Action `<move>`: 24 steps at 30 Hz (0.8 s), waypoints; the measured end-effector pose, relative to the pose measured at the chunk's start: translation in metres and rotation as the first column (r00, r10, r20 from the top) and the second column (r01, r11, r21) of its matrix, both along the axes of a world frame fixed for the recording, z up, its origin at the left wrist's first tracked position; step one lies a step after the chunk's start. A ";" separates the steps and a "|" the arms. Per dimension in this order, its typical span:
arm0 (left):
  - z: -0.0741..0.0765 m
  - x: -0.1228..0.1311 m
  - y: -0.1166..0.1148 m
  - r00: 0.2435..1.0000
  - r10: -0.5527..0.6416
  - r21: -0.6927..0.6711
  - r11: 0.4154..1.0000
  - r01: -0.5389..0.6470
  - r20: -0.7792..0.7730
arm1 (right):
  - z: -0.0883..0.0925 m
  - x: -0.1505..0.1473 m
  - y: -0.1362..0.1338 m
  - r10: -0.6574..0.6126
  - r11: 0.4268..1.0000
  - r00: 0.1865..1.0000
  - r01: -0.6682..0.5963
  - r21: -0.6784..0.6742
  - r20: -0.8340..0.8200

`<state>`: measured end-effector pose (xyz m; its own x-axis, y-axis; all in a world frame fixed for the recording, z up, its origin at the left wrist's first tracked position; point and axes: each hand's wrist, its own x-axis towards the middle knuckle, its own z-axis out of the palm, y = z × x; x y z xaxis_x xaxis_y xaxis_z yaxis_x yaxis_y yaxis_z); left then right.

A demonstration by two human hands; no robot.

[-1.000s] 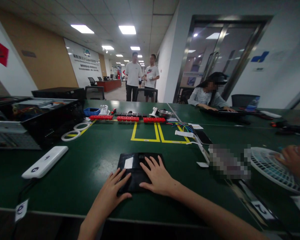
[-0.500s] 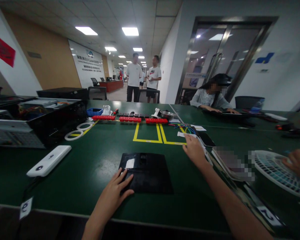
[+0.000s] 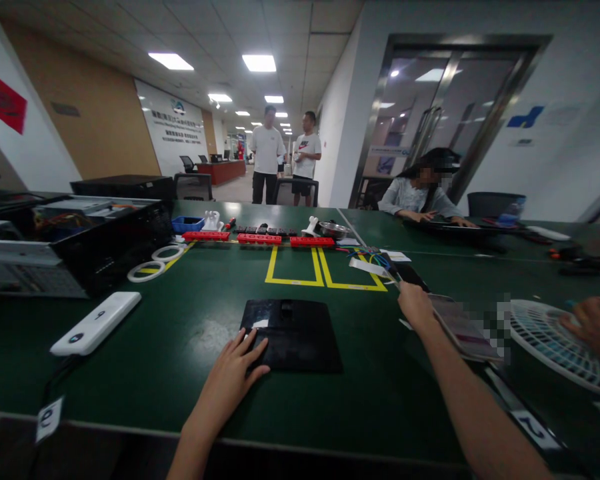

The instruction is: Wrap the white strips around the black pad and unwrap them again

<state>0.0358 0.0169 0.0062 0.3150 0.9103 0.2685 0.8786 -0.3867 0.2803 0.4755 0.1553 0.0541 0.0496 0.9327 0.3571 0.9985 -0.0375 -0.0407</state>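
My left hand (image 3: 234, 375) lies with fingers spread on the left side of a glossy black panel (image 3: 300, 340), flat on the green table, with a small raised fitting at its far edge. My right hand (image 3: 414, 303) is closed round the near end of a thin white strip (image 3: 369, 268). The strip points left over the yellow tape marking (image 3: 357, 287). Its exact kind is not clear, and the fingertips are partly hidden. Just right of this hand lies a phone-like flat device (image 3: 460, 325). Coloured wires (image 3: 373, 256) are beyond the strip.
On the left stand an opened computer case (image 3: 115, 243) and a white power bank-like block (image 3: 97, 325). Red strips (image 3: 259, 238) line the far side. To the right, another person's hand (image 3: 593, 320) is at a white fan (image 3: 555, 343). A person (image 3: 423, 190) sits across the table.
My right hand has moved right and closed on the white strip, which now shows longer and tilted. The black panel appears slightly farther away; my left hand stays on it.
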 end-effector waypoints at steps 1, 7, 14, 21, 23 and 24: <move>-0.001 0.000 0.000 1.000 0.001 0.004 1.000 -0.001 0.007 | 0.004 -0.001 0.000 -0.016 0.999 1.000 0.017 0.031 -0.023; 0.002 -0.007 -0.007 0.975 -0.035 0.018 0.999 0.032 0.217 | 0.033 -0.022 -0.014 0.252 0.951 0.915 -0.173 0.257 -0.316; 0.011 -0.033 -0.024 0.790 0.130 0.096 0.968 -0.232 0.599 | 0.036 -0.111 -0.044 0.659 0.719 0.517 -0.647 0.255 -0.547; 0.008 -0.023 -0.038 0.907 0.045 0.239 0.958 -0.158 0.418 | -0.001 -0.191 -0.072 0.865 0.456 0.409 -0.882 0.119 -0.290; 0.006 -0.010 -0.040 0.957 -0.022 0.311 0.948 -0.072 0.288 | -0.010 -0.201 -0.077 0.904 0.411 0.395 -0.908 0.083 -0.161; 0.004 -0.003 -0.041 0.975 -0.034 0.326 0.945 -0.040 0.218 | -0.013 -0.205 -0.079 0.918 0.393 0.387 -0.917 0.070 -0.090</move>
<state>0.0327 -0.0244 0.0104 0.2121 0.7616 0.6123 0.8116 -0.4863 0.3237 0.2710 0.0766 0.0411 -0.8003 0.4320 0.4158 0.4166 0.8994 -0.1326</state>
